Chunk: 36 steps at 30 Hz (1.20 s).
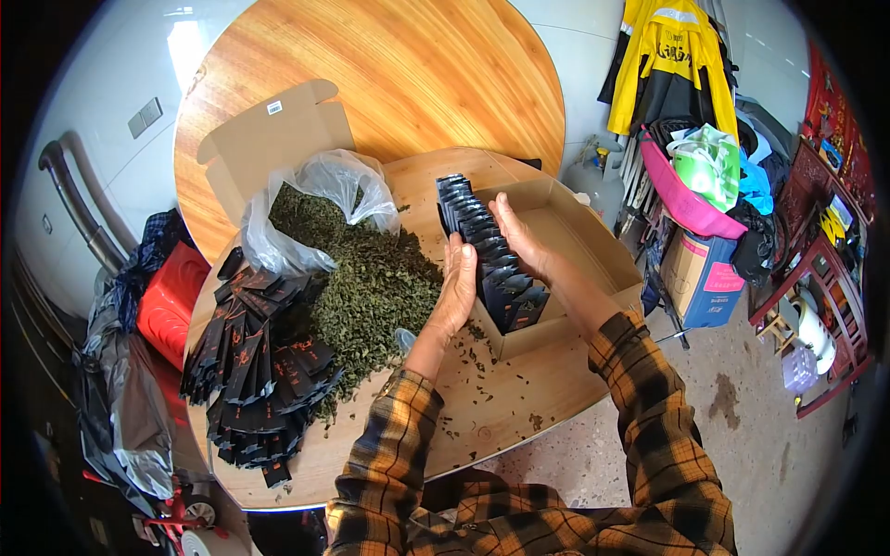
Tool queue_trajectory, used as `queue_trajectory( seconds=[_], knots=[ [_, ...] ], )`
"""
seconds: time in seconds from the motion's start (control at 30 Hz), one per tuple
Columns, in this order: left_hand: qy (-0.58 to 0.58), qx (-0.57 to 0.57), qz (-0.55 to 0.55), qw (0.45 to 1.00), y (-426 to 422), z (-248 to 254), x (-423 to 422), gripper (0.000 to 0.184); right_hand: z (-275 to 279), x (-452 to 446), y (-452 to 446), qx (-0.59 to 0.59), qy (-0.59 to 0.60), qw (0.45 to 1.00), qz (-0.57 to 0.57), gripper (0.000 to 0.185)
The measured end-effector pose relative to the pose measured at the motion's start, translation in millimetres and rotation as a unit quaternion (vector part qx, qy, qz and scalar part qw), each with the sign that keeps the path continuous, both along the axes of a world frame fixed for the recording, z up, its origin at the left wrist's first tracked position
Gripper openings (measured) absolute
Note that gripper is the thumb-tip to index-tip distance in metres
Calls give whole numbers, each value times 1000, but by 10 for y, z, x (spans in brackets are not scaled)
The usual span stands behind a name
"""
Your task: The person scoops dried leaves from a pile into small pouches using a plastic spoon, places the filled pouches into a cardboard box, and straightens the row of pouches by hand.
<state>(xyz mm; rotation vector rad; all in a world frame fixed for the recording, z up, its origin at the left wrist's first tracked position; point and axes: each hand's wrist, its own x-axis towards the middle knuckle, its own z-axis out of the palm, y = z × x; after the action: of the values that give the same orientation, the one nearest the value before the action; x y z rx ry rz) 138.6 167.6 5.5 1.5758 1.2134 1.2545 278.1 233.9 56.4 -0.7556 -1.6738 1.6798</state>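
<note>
A long row of black packets (494, 248) stands packed along the left side of an open cardboard box (603, 236). My left hand (454, 283) lies against the row's left side, its fingers stretched out and pointing away from me. On the other side, my right hand (521, 239) rests with straight fingers along the packets, over the box. The palms face each other with the row between them. Left of my hands is a heap of dried, dark green leaves (375, 296), partly inside a clear plastic bag (357, 181). More black packets with red print (264, 361) lie in a fanned pile at the table's left.
The round wooden table (505, 408) carries scattered leaf bits near its front edge. An opened cardboard carton (278, 130) stands behind the bag, before an upright wooden tabletop (417, 74). A red stool (174, 301) is left; a pink basin (681, 190) atop boxes is right.
</note>
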Motion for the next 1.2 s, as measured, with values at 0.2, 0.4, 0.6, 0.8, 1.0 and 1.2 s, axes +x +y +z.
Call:
queue_trajectory(
  seconds=[0.2,0.4,0.6,0.8,1.0,1.2],
  knots=[
    [-80,32,-24,996,-57,123,-19,93,34,18,-22,-35,31,999,6,108],
    [-102,-1,-71,992,6,116,8,91,4,13,40,-23,25,998,55,109],
    [-105,-13,-67,992,3,91,-33,97,-11,-29,-1,-40,30,999,-1,108],
    [-88,1,-24,996,4,46,-16,99,-26,-32,19,-17,52,996,-64,77],
    [-31,28,-9,999,-138,-82,-6,97,-52,4,95,-70,68,995,1,112],
    [53,40,11,998,-224,-283,102,94,-116,-69,103,-44,71,993,-89,77]
  ],
)
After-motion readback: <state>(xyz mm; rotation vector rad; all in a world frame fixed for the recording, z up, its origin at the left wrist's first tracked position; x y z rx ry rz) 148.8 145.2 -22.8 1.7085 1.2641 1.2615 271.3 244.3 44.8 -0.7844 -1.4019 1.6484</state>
